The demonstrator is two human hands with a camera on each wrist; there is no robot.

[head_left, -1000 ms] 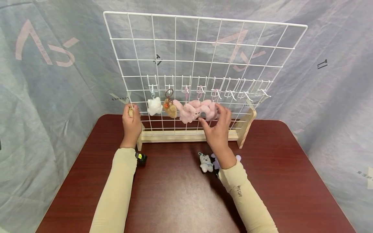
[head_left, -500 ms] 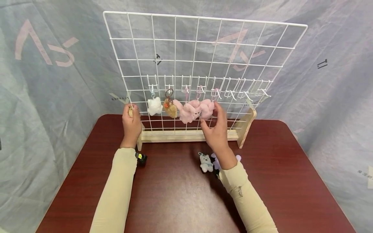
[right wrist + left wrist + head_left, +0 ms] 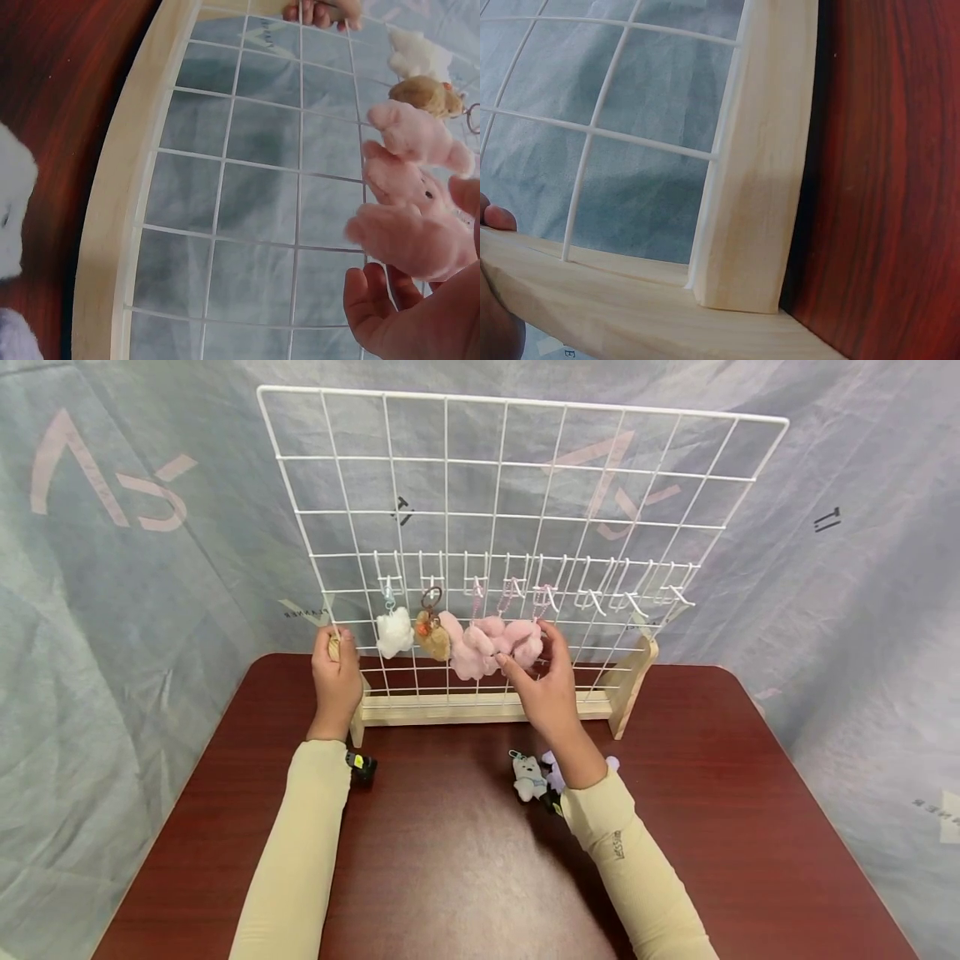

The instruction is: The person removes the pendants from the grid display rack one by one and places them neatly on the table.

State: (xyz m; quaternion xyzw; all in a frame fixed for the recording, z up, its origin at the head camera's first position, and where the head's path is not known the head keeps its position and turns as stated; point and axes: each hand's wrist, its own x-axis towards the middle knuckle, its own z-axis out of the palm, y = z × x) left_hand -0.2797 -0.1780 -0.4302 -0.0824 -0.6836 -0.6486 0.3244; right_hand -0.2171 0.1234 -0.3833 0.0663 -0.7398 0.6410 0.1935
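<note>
wire grid: the white wire grid [image 3: 494, 516] stood upright in a wooden stand [image 3: 435, 716] on the counter [image 3: 450, 835], filling the upper centre of the frame.
hung charms: at centre, left to right, hung a white charm [image 3: 394, 632], a brown charm [image 3: 433, 640] and three crowded pink plushes, ending in the rightmost pink charm [image 3: 527, 644].
right hand: at centre, the right hand [image 3: 553, 689] pinched the rightmost pink charm, thumb at its lower left, fingers curved round its right side.
left hand: at centre left, the left hand [image 3: 336, 685] gripped the wooden stand's side.
loose charms: a white bear charm [image 3: 528, 779] and a purple charm [image 3: 553, 770], partly hidden by the wrist, lay below centre right.
progress: by appearances, five hooks were filled; three bare hooks [image 3: 595, 602] at right and both loose charms seemed left.
</note>
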